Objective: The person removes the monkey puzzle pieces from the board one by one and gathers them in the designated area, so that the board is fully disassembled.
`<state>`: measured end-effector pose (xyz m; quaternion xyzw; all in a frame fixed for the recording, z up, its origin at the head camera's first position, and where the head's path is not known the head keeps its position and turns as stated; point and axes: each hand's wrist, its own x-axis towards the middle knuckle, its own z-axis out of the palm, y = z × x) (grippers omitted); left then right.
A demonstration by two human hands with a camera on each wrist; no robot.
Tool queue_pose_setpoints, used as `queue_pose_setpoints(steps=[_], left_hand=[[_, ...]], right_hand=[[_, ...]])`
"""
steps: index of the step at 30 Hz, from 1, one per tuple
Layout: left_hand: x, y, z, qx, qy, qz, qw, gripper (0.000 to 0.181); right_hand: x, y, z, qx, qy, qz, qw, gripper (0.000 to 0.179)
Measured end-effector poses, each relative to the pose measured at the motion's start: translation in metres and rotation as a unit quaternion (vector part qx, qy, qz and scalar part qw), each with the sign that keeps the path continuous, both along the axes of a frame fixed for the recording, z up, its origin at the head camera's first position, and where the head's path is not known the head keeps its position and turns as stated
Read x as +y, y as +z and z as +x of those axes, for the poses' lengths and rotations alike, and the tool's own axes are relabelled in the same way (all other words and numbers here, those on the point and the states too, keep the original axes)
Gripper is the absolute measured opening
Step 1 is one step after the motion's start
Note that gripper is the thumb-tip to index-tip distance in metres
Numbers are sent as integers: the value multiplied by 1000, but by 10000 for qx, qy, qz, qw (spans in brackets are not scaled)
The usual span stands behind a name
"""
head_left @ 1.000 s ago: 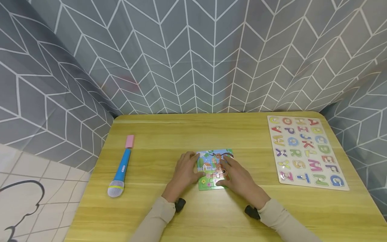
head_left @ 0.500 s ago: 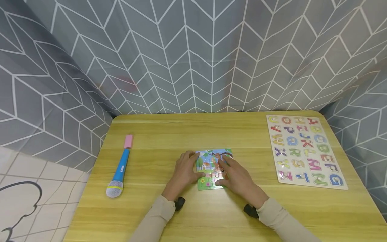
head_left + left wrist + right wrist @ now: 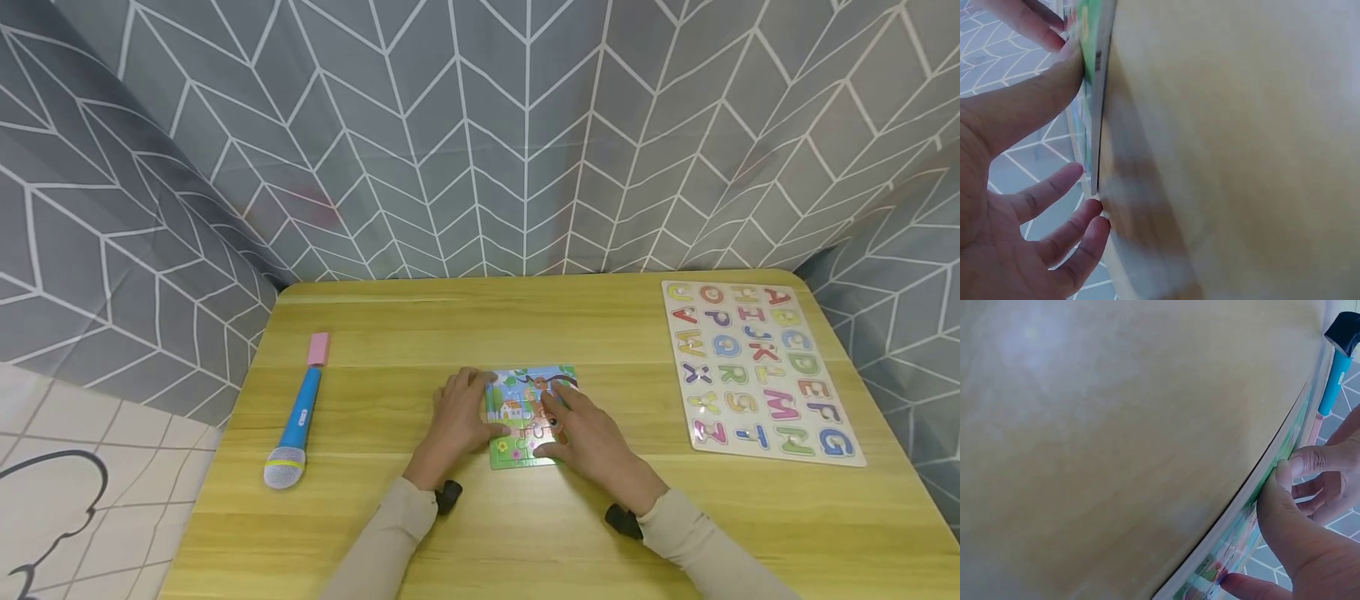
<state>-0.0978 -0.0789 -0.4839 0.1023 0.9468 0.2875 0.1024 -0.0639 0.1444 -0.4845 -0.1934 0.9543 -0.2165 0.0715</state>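
Observation:
A small square jigsaw puzzle, with a house, flowers and a brown animal pictured on it, lies flat at the middle of the table. My left hand is at its left side; the thumb touches the puzzle's face, and the other fingers reach down by the far-left corner. From the right, my right hand lies over the puzzle, its thumb and fingertips resting on the picture and covering part of the right side. In the right wrist view the two thumbs appear close together over the puzzle's near border.
On the left of the wooden table lie a blue toy microphone and a pink block touching its end. An alphabet board with coloured letters is at the right. A patterned grey curtain hangs behind.
Both hands keep nearly the same place on the puzzle. The whole head view shifts slightly; nothing is taken up or let go.

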Motion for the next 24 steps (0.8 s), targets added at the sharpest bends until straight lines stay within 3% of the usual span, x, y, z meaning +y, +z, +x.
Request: queue_pose_setpoints(steps=[24], left_hand=[[7, 6, -13, -487, 214, -49, 9986, 79]], right_hand=[[-2, 2, 0, 353, 96, 134, 9992, 83]])
